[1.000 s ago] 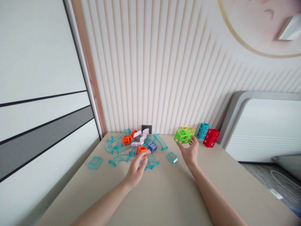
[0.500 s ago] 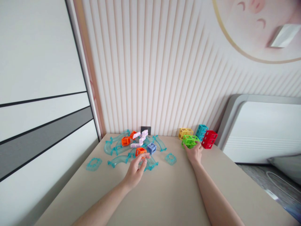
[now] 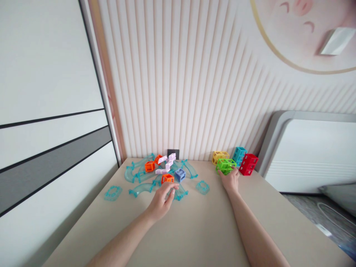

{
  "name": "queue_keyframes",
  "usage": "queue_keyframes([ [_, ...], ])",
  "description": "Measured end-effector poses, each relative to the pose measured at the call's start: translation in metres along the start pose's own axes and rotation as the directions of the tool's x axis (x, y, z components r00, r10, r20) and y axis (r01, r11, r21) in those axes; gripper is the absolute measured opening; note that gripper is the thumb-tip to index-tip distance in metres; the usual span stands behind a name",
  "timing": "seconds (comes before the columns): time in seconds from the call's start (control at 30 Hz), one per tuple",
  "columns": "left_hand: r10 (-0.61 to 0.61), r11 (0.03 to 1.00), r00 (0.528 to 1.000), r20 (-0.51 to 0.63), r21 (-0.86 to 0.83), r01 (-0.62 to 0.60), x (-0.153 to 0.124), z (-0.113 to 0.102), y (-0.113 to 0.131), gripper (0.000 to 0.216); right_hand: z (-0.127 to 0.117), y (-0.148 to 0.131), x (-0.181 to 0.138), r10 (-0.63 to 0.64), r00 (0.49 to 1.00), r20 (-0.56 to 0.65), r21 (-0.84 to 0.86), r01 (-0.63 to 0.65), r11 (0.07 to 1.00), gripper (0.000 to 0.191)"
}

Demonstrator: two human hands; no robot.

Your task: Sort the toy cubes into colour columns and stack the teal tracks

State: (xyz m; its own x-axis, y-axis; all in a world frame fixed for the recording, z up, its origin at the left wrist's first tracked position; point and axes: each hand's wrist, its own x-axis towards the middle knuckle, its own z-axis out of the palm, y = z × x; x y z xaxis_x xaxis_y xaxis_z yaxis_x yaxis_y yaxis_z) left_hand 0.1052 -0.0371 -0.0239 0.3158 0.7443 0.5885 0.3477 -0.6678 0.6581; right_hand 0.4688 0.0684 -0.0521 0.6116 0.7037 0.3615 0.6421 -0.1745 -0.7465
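Observation:
My left hand [image 3: 162, 198] hovers over the beige table [image 3: 194, 230], fingers curled, its tips just below an orange cube frame [image 3: 167, 178] and over a clear teal curved track piece [image 3: 179, 193]. I cannot make out anything inside the fingers. My right hand [image 3: 230, 180] rests at the green open-frame block [image 3: 225, 165], fingers against its near side. The green block stands on the table beside a yellow one [image 3: 219, 156], a teal one [image 3: 239, 154] and a red one [image 3: 249, 163].
Several teal track pieces [image 3: 140, 172], pale pink zigzag pieces [image 3: 166, 163], another orange cube [image 3: 149, 166] and a blue cube [image 3: 180, 174] lie near the ribbed wall. Two teal square rings [image 3: 112, 192] [image 3: 202, 186] lie apart. A white headboard [image 3: 311, 152] stands right.
My right hand carried the green block to the right and set it down among the yellow, teal and red blocks. My left hand dropped slightly below the orange cube.

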Motion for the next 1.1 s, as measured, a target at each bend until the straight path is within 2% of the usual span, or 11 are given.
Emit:
queue_keyframes([
  [0.1,0.135,0.985,0.988,0.075,0.102,-0.143,0.001,-0.003,0.0,0.026,-0.001,-0.002,-0.003,-0.015,1.0,0.003,-0.017,0.015,1.0,0.083],
  [0.23,0.184,0.96,0.978,0.095,0.195,-0.199,0.005,-0.01,0.001,0.029,-0.004,-0.008,-0.016,-0.062,0.997,-0.038,-0.065,0.059,0.996,0.083],
  [0.33,0.191,0.947,0.98,0.061,0.251,-0.2,0.008,-0.017,-0.004,0.027,-0.005,-0.019,-0.032,-0.198,0.977,-0.073,-0.138,0.187,0.973,0.071],
  [0.43,0.161,0.94,0.987,0.007,0.304,-0.155,0.01,-0.023,-0.013,0.026,-0.001,-0.036,-0.053,-0.383,0.923,-0.021,-0.131,0.377,0.917,0.051],
  [0.57,0.093,0.923,0.994,-0.052,0.379,-0.066,0.01,-0.024,-0.031,0.026,0.006,-0.063,-0.089,-0.612,0.784,0.1,-0.004,0.616,0.788,0.028],
  [0.77,0.018,0.886,0.991,-0.131,0.461,0.045,0.004,-0.017,-0.054,0.038,0.009,-0.09,-0.134,-0.833,0.495,0.247,0.177,0.822,0.541,0.023],
  [0.97,-0.004,0.89,0.991,-0.134,0.452,0.064,0.0,-0.013,-0.063,0.045,-0.007,-0.1,-0.14,-0.891,0.242,0.385,0.351,0.854,0.384,0.024],
  [1.03,-0.017,0.892,0.991,-0.13,0.445,0.074,-0.001,-0.013,-0.064,0.044,-0.012,-0.102,-0.139,-0.883,0.159,0.442,0.415,0.836,0.358,0.027],
  [1.1,-0.032,0.896,0.991,-0.126,0.436,0.084,-0.001,-0.013,-0.063,0.043,-0.015,-0.104,-0.14,-0.861,0.105,0.497,0.445,0.822,0.357,0.031],
])
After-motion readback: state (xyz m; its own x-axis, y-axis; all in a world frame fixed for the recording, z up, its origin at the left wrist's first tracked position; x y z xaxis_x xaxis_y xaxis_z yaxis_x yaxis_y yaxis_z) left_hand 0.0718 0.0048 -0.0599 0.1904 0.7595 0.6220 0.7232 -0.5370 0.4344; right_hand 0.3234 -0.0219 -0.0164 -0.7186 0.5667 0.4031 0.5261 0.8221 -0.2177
